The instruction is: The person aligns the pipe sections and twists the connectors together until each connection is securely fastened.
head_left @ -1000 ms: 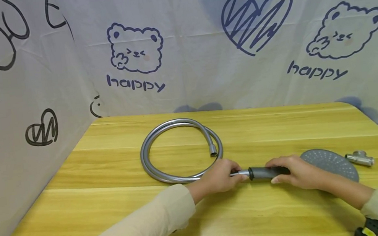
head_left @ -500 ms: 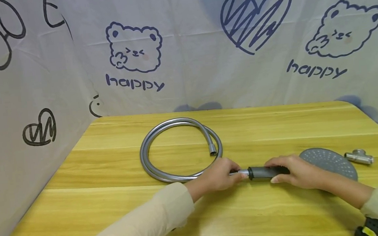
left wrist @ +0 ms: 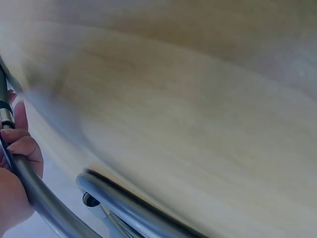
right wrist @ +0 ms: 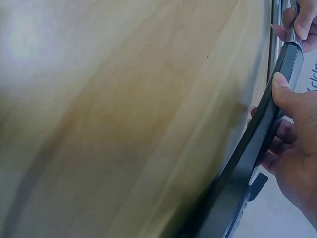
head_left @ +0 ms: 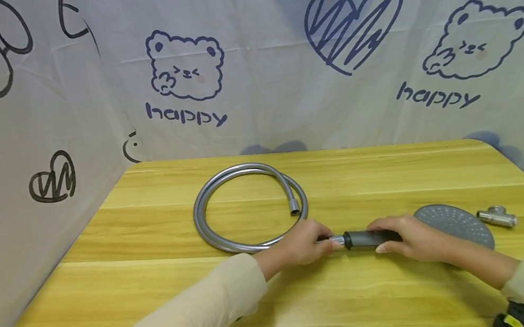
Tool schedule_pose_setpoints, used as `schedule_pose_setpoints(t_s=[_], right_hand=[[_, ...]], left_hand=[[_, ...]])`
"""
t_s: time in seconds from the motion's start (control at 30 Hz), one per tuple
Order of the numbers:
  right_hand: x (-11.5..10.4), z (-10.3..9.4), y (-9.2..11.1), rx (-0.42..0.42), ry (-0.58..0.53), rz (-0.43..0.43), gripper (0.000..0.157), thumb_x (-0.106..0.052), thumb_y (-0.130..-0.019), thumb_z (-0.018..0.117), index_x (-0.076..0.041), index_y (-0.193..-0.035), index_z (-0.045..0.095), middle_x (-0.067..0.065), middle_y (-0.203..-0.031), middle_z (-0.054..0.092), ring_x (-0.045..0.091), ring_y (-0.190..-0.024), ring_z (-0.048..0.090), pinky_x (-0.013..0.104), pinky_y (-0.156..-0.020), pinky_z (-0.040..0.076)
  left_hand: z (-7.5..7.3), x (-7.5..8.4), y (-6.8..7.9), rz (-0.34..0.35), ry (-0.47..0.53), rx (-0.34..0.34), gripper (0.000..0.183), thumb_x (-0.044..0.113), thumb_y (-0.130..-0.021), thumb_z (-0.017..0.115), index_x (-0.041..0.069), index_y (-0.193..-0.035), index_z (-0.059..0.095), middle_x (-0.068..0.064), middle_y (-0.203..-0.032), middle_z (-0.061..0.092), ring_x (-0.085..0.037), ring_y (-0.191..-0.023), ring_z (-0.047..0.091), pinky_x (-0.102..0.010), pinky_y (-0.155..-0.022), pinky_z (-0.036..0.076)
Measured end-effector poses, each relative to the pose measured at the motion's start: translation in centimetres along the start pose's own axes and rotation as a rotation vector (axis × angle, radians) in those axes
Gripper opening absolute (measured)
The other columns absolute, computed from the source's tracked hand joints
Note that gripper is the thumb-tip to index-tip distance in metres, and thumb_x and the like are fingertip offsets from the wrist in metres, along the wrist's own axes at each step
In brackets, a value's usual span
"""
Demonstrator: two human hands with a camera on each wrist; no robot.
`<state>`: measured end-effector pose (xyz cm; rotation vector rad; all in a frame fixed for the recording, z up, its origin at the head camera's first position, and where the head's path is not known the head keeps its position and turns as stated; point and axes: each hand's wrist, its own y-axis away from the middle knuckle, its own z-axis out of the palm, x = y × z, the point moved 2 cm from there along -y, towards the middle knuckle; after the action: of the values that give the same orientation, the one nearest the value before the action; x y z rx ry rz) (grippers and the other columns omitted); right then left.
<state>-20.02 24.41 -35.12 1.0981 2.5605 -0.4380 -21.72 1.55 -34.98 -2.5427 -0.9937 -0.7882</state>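
Hardly anything moved since earlier frame: our left hand point(head_left: 305, 244), fingers pinching, holds shower hose point(head_left: 199, 218) end against handheld shower point(head_left: 452, 223) over surface point(head_left: 335, 310); right hand point(head_left: 409, 238), fingers curled, grips handle point(head_left: 363, 238). We'd best keep both aligned.

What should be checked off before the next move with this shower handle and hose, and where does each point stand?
1. Right hand steadying the handle: ok, fingers grip it.
2. Left hand on the metal fitting: ok, fingers hold it at the handle's end.
3. Fitting in line with the handle: ok, roughly straight in the head view.
4. Fitting fully tightened: cannot tell, the threads are not visible.
5. Hose free of kinks: ok, loosely coiled, none visible.
6. Far hose end attached: not ok, its mouth is open and the metal valve lies apart.
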Motion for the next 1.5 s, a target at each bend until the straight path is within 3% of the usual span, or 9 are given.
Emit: schedule_pose_setpoints(t_s=[0.27,0.53,0.73,1.1,1.3,1.5], right_hand=[[-0.04,-0.15,0.15,0.004,0.0,-0.008,0.035,-0.023,-0.084,0.067,-0.002,-0.112,0.061,0.01,-0.102,0.067,0.014,-0.085,0.062,0.027,-0.067,0.05],[0.03,0.09,0.13,0.001,0.011,0.022,0.032,-0.023,-0.085,0.067,-0.004,-0.111,0.063,0.007,-0.102,0.068,0.012,-0.085,0.062,0.027,-0.068,0.051],[-0.07,0.07,0.0,-0.019,-0.002,0.049,0.033,-0.027,-0.086,0.065,-0.005,-0.112,0.062,0.006,-0.103,0.067,0.009,-0.086,0.06,0.026,-0.067,0.05],[-0.27,0.36,0.01,0.036,-0.015,0.087,0.032,-0.027,-0.084,0.068,-0.007,-0.109,0.064,0.004,-0.103,0.065,0.011,-0.088,0.06,0.026,-0.07,0.05],[-0.33,0.35,0.09,0.055,-0.079,0.14,0.033,-0.028,-0.082,0.07,-0.01,-0.108,0.064,0.003,-0.105,0.064,0.009,-0.089,0.058,0.026,-0.071,0.05],[-0.2,0.37,0.05,0.048,-0.102,0.14,0.033,-0.027,-0.082,0.07,-0.009,-0.109,0.064,0.003,-0.105,0.064,0.008,-0.089,0.058,0.026,-0.072,0.05]], left_hand=[[0.15,-0.12,0.07,-0.016,-0.015,0.007,0.023,0.021,-0.09,0.061,0.005,-0.077,0.07,0.003,-0.062,0.06,0.002,-0.05,0.04,-0.009,-0.049,0.034],[0.05,0.06,0.05,-0.07,0.03,0.007,0.026,0.025,-0.089,0.063,0.006,-0.072,0.067,0.006,-0.058,0.055,0.0,-0.047,0.04,-0.011,-0.045,0.035],[0.02,0.09,0.04,-0.061,0.022,0.01,0.024,0.025,-0.089,0.063,0.006,-0.074,0.067,0.005,-0.06,0.059,0.001,-0.048,0.043,-0.011,-0.047,0.037],[0.08,0.0,0.0,-0.114,0.019,0.036,0.024,0.026,-0.087,0.066,0.004,-0.095,0.069,0.0,-0.066,0.063,0.001,-0.048,0.043,-0.012,-0.046,0.037],[0.25,-0.06,-0.08,-0.122,0.019,0.045,0.025,0.027,-0.086,0.066,0.004,-0.097,0.069,0.0,-0.067,0.063,0.0,-0.048,0.043,-0.013,-0.046,0.037],[0.42,-0.13,-0.17,-0.115,-0.02,0.058,0.024,0.028,-0.085,0.067,0.006,-0.096,0.07,0.001,-0.077,0.068,0.001,-0.054,0.046,-0.012,-0.052,0.04]])
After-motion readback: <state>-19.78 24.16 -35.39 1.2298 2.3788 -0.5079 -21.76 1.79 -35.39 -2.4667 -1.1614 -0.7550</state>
